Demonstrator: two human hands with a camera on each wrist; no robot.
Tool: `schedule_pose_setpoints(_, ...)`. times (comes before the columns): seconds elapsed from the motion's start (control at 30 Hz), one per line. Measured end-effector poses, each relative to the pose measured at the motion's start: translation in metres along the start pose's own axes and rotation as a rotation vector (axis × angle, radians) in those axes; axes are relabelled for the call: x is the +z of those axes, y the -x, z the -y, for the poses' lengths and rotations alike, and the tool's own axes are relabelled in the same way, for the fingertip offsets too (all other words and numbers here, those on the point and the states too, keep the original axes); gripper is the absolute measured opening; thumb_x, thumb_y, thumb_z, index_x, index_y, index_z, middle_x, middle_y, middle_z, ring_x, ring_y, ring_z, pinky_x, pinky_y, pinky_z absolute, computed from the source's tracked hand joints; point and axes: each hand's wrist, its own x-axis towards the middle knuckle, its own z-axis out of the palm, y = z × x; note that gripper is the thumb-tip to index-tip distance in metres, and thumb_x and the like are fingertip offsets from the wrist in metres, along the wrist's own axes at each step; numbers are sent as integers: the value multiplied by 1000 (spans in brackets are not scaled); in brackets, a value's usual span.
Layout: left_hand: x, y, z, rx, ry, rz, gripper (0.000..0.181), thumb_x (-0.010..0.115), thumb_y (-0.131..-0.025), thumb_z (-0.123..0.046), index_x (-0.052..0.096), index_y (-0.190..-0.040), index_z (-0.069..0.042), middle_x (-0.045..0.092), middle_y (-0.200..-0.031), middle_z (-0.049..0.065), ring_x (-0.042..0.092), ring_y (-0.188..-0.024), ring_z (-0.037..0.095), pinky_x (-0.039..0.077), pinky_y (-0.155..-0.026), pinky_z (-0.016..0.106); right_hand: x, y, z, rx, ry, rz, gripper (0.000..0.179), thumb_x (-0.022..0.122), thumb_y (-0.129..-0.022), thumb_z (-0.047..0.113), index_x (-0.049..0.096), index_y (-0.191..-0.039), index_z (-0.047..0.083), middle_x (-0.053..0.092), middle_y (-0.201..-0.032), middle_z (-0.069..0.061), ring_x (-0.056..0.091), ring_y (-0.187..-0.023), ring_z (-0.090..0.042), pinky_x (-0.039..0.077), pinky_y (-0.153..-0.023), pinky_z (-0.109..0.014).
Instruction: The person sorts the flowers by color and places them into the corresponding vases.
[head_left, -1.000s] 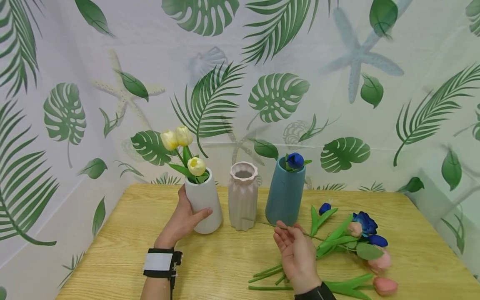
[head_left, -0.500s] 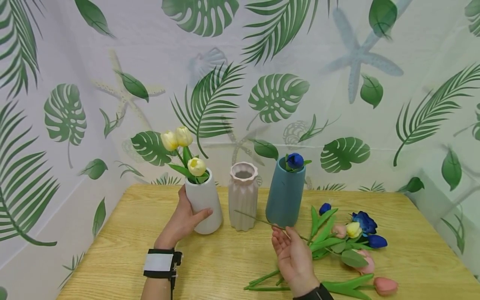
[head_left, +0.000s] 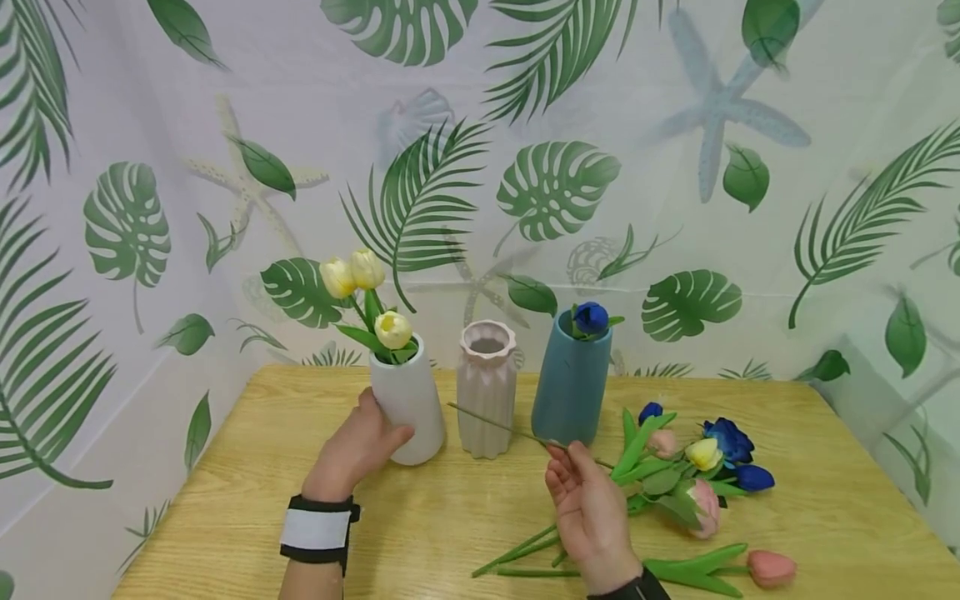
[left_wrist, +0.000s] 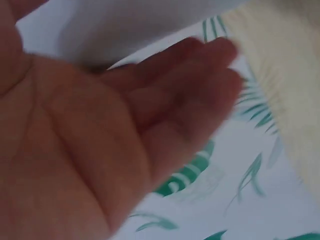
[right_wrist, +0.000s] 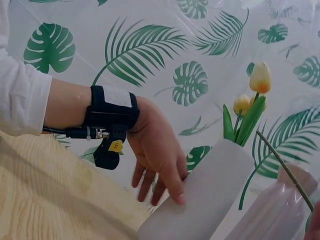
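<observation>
My left hand is at the left side of the white vase, fingers loosely extended and the thumb tip close against its wall. Yellow tulips stand in that vase. Between thumb and fingertips, my right hand pinches the thin stem of a pink flower spray with a bloom, a paler bud and rounded leaves. The stem's free end points left, crossing in front of the pale pink fluted vase. In the right wrist view, the stem rises past that vase's mouth.
A teal vase holding a blue flower stands right of the fluted vase. On the table's right lie blue flowers, a yellow tulip and a pink tulip. A leaf-printed cloth hangs behind the table.
The pink spray has been drawn left out of the pile, its stem end rising across the fluted vase; a yellow tulip is uncovered. My left hand has loosened its hold on the white vase.
</observation>
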Motion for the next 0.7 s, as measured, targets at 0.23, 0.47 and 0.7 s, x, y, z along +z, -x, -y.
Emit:
schedule_pose_setpoints(0.23, -8, 23, -24, -49, -251, 189, 44, 57, -99, -39, 68, -107, 2, 66, -90, 12, 56, -74, 20, 47, -64, 38, 5, 13, 4, 16, 9, 76, 23, 33, -109, 17, 27, -132, 17, 63, -110, 0, 61, -77, -4, 49, -80, -16)
schedule_pose_setpoints(0.47, 9, 24, -35, 145, -199, 205, 31, 62, -98, -30, 62, -87, -2, 51, -69, 2, 48, -61, 17, 38, -55, 32, 3, 22, 8, 56, -123, 199, 18, 25, -110, 21, 32, -125, 14, 63, -107, -5, 61, -79, -11, 51, -78, -21)
schedule_pose_setpoints(0.7, 33, 16, -40, 337, -178, 66, 42, 69, -94, -23, 55, -118, 9, 65, -103, 21, 64, -96, 31, 53, -82, 46, -3, 23, 7, -119, -20, 351, 21, 31, -111, 24, 45, -123, 14, 65, -110, -3, 64, -84, -11, 52, -80, -24)
